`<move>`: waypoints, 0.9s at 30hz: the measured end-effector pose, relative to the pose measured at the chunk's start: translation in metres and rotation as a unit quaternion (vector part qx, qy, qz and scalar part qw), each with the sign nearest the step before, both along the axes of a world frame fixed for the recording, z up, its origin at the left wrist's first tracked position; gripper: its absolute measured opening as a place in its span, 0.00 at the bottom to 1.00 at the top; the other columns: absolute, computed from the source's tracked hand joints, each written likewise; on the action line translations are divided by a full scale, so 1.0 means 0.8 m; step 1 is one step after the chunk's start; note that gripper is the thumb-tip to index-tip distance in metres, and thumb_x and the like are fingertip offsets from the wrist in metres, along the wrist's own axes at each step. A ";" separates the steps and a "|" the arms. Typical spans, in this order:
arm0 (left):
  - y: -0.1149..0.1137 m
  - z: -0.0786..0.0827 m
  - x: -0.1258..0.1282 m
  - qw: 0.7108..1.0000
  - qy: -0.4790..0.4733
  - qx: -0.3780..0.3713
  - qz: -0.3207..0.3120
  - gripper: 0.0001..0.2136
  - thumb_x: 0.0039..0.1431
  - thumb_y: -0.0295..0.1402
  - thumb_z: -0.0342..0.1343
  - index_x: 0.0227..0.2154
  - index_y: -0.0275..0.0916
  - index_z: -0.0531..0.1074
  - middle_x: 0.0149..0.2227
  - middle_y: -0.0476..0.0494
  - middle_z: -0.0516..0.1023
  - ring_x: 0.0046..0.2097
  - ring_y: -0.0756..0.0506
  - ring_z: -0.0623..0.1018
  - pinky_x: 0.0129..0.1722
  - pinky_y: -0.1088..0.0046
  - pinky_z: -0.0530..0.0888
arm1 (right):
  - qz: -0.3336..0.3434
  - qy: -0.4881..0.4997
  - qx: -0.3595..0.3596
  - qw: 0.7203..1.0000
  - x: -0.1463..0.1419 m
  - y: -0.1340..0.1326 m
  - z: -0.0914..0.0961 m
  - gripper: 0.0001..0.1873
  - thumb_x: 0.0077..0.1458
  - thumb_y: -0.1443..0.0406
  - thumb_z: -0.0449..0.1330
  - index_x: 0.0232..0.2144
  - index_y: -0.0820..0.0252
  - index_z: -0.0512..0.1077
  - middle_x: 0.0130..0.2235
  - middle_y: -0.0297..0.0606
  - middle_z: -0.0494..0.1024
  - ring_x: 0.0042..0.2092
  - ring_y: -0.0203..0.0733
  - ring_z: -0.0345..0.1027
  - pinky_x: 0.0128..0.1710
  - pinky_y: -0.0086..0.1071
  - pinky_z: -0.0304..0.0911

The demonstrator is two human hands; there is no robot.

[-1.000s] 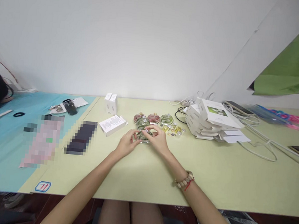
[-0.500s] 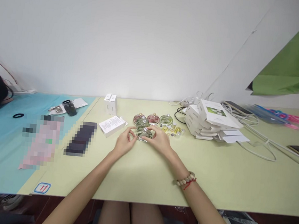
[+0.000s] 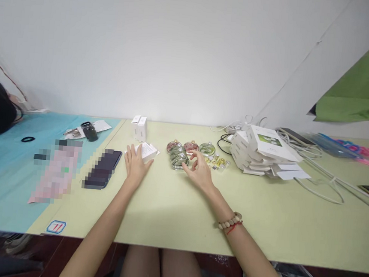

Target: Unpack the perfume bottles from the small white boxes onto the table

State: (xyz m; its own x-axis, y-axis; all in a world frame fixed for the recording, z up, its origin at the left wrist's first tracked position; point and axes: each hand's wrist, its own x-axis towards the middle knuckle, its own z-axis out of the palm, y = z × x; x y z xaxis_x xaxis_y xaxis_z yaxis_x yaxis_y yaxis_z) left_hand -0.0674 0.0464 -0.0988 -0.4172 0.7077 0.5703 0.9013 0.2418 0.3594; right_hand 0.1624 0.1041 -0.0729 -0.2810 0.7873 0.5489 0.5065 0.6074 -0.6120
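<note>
My left hand (image 3: 136,165) lies with fingers spread over the near left part of a white printed box (image 3: 149,151), touching or just above it; which one I cannot tell. Right of the centre, my right hand (image 3: 200,171) has thumb and index finger apart, with nothing between them. Its thumb tip is close beside a stack of overlapping green glass bottles (image 3: 179,157), flat and rounded like perfume bottles. Behind these are two pinkish bottles (image 3: 190,146) and another green bottle (image 3: 207,149). Small gold and clear caps (image 3: 220,162) lie behind my right hand.
Two small white boxes (image 3: 139,128) stand upright at the back. On the right is a leaning pile of flat white boxes (image 3: 261,149) with cables (image 3: 332,181) beside it. A phone (image 3: 103,170) and a dark jar (image 3: 90,131) lie to the left.
My left hand has left the green bottles and moved left to the white box, its fingers now spread. My right hand has come slightly away from the front bottle.
</note>
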 end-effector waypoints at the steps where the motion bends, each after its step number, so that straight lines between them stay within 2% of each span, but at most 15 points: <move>1: 0.000 -0.003 -0.004 1.000 0.003 -0.017 0.014 0.31 0.46 0.42 0.57 0.52 0.34 0.58 0.56 0.27 0.56 0.60 0.30 0.52 0.54 0.51 0.53 | -0.002 0.005 0.006 1.000 -0.001 -0.003 0.002 0.20 0.47 0.59 0.58 0.44 0.56 0.65 0.36 0.35 0.69 0.22 0.30 0.59 0.27 0.29 0.57; 5: -0.001 -0.007 -0.005 0.999 0.021 -0.049 0.007 0.28 0.47 0.43 0.56 0.50 0.33 0.61 0.53 0.27 0.60 0.56 0.31 0.59 0.53 0.53 0.56 | 0.026 0.008 0.027 0.999 -0.004 -0.012 0.005 0.10 0.51 0.61 0.53 0.35 0.58 0.68 0.27 0.32 0.69 0.21 0.30 0.57 0.26 0.27 0.55; 8: -0.001 -0.001 0.002 0.999 -0.013 -0.042 0.007 0.29 0.45 0.46 0.56 0.49 0.37 0.62 0.46 0.32 0.63 0.50 0.33 0.63 0.49 0.53 0.59 | 0.044 0.001 0.033 0.999 -0.005 -0.014 0.002 0.08 0.52 0.61 0.53 0.32 0.58 0.69 0.22 0.30 0.69 0.19 0.30 0.57 0.24 0.27 0.54; 12: -0.002 0.011 0.012 0.992 -0.100 0.022 0.070 0.33 0.42 0.49 0.57 0.51 0.39 0.58 0.45 0.34 0.59 0.50 0.34 0.61 0.47 0.53 0.60 | 0.066 -0.004 0.038 0.997 -0.004 -0.015 -0.002 0.08 0.51 0.61 0.53 0.33 0.57 0.69 0.20 0.30 0.69 0.19 0.31 0.57 0.23 0.27 0.54; 15: -0.003 0.020 0.018 0.986 -0.106 0.094 0.082 0.34 0.40 0.44 0.60 0.51 0.39 0.56 0.46 0.36 0.57 0.51 0.36 0.60 0.48 0.57 0.59 | 0.078 0.001 0.043 0.996 -0.005 -0.017 -0.003 0.10 0.53 0.60 0.52 0.34 0.57 0.69 0.20 0.30 0.69 0.18 0.30 0.55 0.22 0.26 0.53; 18: -0.006 0.023 0.024 0.986 -0.088 0.136 0.047 0.36 0.35 0.37 0.62 0.49 0.39 0.53 0.47 0.37 0.58 0.51 0.37 0.60 0.49 0.58 0.58 | 0.089 -0.011 0.042 0.995 -0.006 -0.020 -0.002 0.14 0.54 0.59 0.51 0.39 0.57 0.70 0.20 0.30 0.69 0.17 0.30 0.52 0.21 0.26 0.52; 21: -0.008 0.021 0.032 0.989 -0.074 0.126 -0.013 0.38 0.32 0.35 0.61 0.49 0.40 0.50 0.47 0.38 0.58 0.51 0.37 0.61 0.51 0.56 0.56 | 0.105 -0.032 0.052 0.993 -0.008 -0.023 -0.001 0.17 0.56 0.59 0.49 0.43 0.57 0.70 0.19 0.30 0.69 0.18 0.30 0.53 0.22 0.26 0.51; 27: -0.005 0.012 0.040 0.978 -0.053 0.153 -0.128 0.37 0.37 0.37 0.61 0.49 0.37 0.47 0.49 0.35 0.57 0.52 0.38 0.60 0.52 0.55 0.57 | 0.125 -0.063 0.062 0.988 -0.015 -0.031 -0.002 0.18 0.58 0.60 0.47 0.43 0.54 0.73 0.16 0.29 0.65 0.18 0.29 0.53 0.22 0.25 0.48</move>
State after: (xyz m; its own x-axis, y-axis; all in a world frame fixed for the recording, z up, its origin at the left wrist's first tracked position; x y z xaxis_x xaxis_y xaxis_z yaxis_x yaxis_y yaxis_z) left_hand -0.0352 0.0426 -0.0892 -0.3161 0.5997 0.7351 0.8722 -0.1212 0.4739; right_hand 0.1503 0.0789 -0.0746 -0.5309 0.6128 0.5853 0.3987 0.7901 -0.4656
